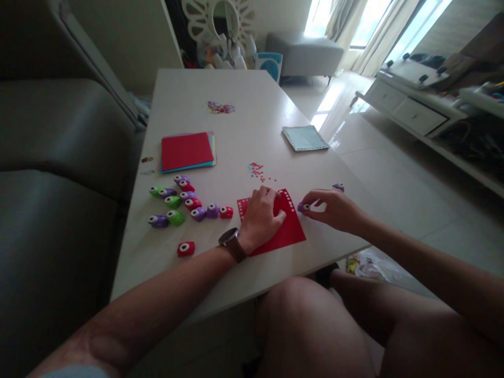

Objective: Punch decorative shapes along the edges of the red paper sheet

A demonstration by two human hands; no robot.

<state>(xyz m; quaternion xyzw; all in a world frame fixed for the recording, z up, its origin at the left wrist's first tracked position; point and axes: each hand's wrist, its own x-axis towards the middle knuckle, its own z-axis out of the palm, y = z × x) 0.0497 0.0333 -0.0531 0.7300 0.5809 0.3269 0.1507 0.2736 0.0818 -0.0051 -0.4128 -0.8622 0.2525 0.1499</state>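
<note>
A sheet of red paper (289,231) lies on the table, with small punched holes along its far and side edges. My left hand (263,215) rests on top of it, fingers bent loosely downward and thumb apart, pressing it to the table. A brown-strapped watch is on that wrist. Beside the sheet's right edge, my right hand (328,209) pinches a small purple craft punch (303,207) between thumb and fingers. Another purple punch (337,187) stands just behind this hand, partly hidden. Left of the sheet are several purple, green and red punches (191,203).
A stack of coloured paper (187,150) lies at the table's left, and a pale blue punched stack (305,138) at its right. Tiny paper cutouts (255,170) lie beyond the red sheet; a larger pile (220,107) is farther back. One red punch (186,249) stands near the front.
</note>
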